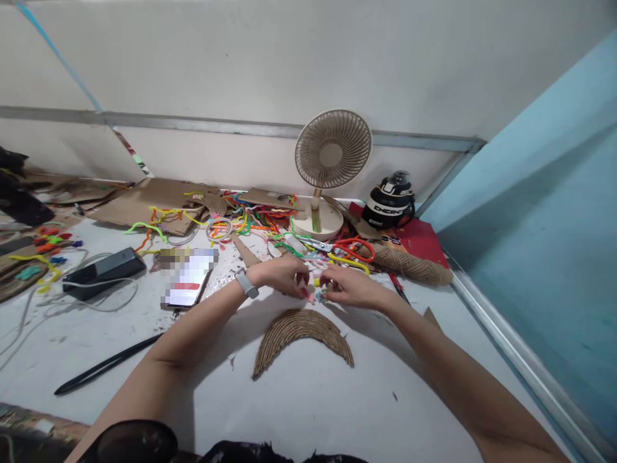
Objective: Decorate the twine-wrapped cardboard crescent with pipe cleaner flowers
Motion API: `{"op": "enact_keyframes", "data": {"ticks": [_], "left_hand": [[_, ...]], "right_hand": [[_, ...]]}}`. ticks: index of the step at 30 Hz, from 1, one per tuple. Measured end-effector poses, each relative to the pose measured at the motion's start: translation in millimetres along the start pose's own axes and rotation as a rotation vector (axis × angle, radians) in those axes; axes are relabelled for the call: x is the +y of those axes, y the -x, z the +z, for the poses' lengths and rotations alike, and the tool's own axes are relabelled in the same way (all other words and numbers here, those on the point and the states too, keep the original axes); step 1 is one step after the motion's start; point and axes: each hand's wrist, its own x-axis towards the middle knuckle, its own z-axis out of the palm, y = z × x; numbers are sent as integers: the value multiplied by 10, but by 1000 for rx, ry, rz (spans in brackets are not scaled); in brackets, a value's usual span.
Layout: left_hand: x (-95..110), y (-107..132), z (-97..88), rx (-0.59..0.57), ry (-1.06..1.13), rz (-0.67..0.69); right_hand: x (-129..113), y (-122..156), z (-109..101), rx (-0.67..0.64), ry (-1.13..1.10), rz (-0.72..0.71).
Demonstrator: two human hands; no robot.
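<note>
Right hand [348,287] at blue piece [319,297]; roomy tabletop [303,405] borders crescent [303,325] all round.

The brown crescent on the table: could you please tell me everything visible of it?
The crescent is brown, its close curved rows looking like cord, with a frayed-looking spot near the right end. It lies flat on the white table, arch toward the left hand and right hand, tips pointing away; neither hand touches it.

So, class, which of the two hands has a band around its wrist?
The left hand, on the phone's side: a pale grey wristband circles its wrist, while the right hand's wrist is bare.
</note>
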Motion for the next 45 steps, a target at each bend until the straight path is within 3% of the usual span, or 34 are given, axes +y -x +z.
{"op": "enact_keyframes", "data": {"ticks": [8,24,31,41,45], "left_hand": [[26,-12,32,-35,-6,-54],[-24,-28,56,-39,18,-68],[10,-34,58,-45,20,-90],[65,-48,59,-56,66,-63],[66,-48,66,-53,59,-41]], "right_hand": [[-90,25,-57,-109,38,27],[-87,-26,68,76,58,162],[-64,-15,56,48,40,52],[-95,-15,70,-11,4,62],[-85,-26,68,29,-2,49]]}}
